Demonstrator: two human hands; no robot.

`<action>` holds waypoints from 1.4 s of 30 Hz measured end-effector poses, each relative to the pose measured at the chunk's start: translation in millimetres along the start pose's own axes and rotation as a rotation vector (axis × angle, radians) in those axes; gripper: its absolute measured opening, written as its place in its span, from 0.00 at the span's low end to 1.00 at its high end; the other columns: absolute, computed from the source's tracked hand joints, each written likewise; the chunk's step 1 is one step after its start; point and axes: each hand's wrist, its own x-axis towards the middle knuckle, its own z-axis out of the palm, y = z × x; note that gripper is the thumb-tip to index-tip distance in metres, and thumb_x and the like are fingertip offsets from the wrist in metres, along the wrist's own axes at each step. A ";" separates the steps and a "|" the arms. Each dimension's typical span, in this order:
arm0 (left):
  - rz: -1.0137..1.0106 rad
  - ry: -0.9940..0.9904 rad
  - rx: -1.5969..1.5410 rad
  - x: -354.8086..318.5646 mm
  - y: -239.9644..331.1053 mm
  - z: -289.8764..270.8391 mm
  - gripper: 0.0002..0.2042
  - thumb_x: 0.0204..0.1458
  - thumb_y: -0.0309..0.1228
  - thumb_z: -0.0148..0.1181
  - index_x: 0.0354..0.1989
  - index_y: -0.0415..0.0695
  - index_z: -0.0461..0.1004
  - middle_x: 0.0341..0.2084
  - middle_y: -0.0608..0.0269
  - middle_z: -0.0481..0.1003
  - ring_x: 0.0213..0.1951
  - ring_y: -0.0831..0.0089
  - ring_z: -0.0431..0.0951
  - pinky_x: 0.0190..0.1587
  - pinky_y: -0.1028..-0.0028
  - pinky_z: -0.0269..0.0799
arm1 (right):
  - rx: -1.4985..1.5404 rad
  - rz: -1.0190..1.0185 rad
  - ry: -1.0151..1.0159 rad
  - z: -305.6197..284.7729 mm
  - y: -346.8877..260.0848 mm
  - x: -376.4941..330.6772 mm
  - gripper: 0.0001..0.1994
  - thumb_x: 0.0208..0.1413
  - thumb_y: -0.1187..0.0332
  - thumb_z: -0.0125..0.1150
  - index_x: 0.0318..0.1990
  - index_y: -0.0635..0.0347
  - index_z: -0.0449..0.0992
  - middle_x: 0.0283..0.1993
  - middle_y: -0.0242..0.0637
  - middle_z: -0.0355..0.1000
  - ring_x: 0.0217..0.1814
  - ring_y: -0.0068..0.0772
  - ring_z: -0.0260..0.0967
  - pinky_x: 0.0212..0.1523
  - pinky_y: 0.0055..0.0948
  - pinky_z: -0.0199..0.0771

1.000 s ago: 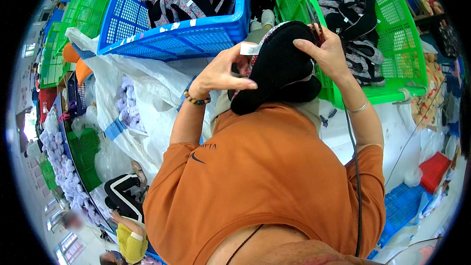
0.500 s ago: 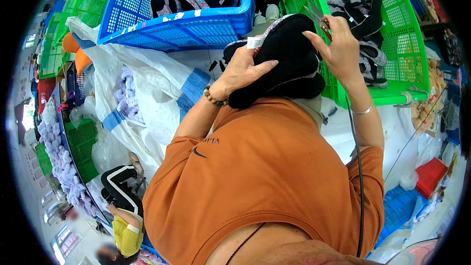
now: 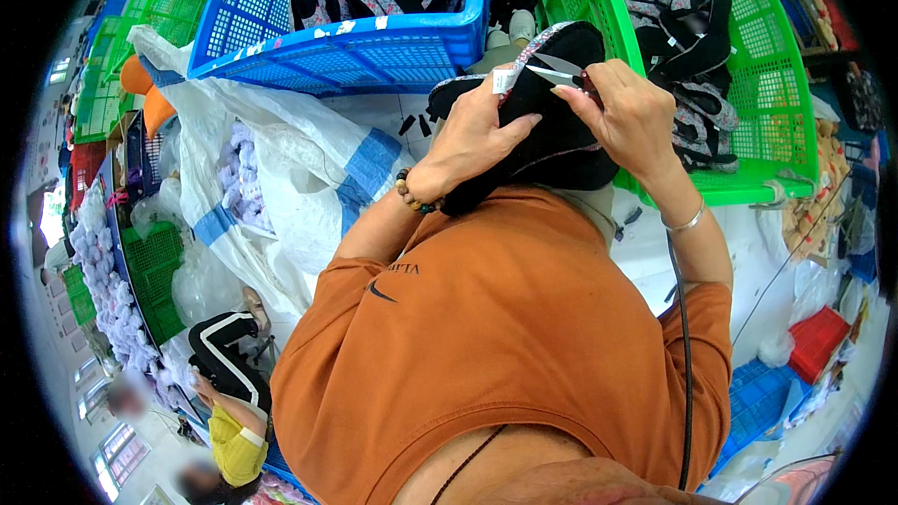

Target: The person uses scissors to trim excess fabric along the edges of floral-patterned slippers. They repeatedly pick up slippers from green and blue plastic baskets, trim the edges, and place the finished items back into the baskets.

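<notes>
My left hand [image 3: 479, 137] grips a slipper [image 3: 574, 41] with a black sole and a grey floral edge, thumb lying across the black side. A small white tag [image 3: 502, 81] sticks out from that edge beside my left fingers. In my right hand [image 3: 629, 114] is a pair of scissors [image 3: 556, 69]; their blades are parted and point left over the slipper, towards the tagged edge. More black slipper material [image 3: 571, 168] lies beneath, against my lap. How my right fingers sit in the handles is partly hidden.
Ahead stands a blue crate [image 3: 341, 54] full of similar slippers; a green crate [image 3: 772, 122] at right holds more. A white woven sack [image 3: 290, 168] spreads out at left. Dark cable [image 3: 686, 337] runs past my right arm. Another person in a yellow top [image 3: 234, 444] sits at lower left.
My right hand has come left and down, carrying the scissors from beside the green crate to over the slipper. The slipper has tilted slightly in my left hand.
</notes>
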 end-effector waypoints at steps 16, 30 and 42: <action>-0.190 -0.216 -0.902 14.2 -24.1 -24.1 0.28 0.44 0.27 0.63 0.54 0.33 0.61 0.44 0.52 0.72 0.43 0.69 0.76 0.46 0.72 0.74 | 0.022 0.256 0.042 -28.0 32.7 -7.1 0.14 0.51 0.59 0.61 0.29 0.62 0.71 0.22 0.36 0.66 0.19 0.30 0.63 0.21 0.25 0.62; -0.229 -0.442 -1.722 24.8 -62.7 -4.2 0.27 0.41 0.20 0.59 0.54 0.33 0.61 0.45 0.45 0.72 0.42 0.60 0.78 0.45 0.65 0.77 | 0.145 0.092 0.110 -13.3 31.1 -16.2 0.18 0.48 0.52 0.62 0.26 0.59 0.71 0.21 0.34 0.66 0.19 0.34 0.66 0.18 0.27 0.63; -0.278 -0.355 -1.447 24.6 -45.7 8.4 0.27 0.41 0.35 0.62 0.48 0.32 0.64 0.20 0.55 0.69 0.19 0.69 0.65 0.23 0.72 0.57 | 0.201 -0.033 0.158 -3.5 22.8 -6.4 0.19 0.45 0.50 0.63 0.28 0.59 0.71 0.20 0.33 0.64 0.18 0.33 0.64 0.17 0.27 0.62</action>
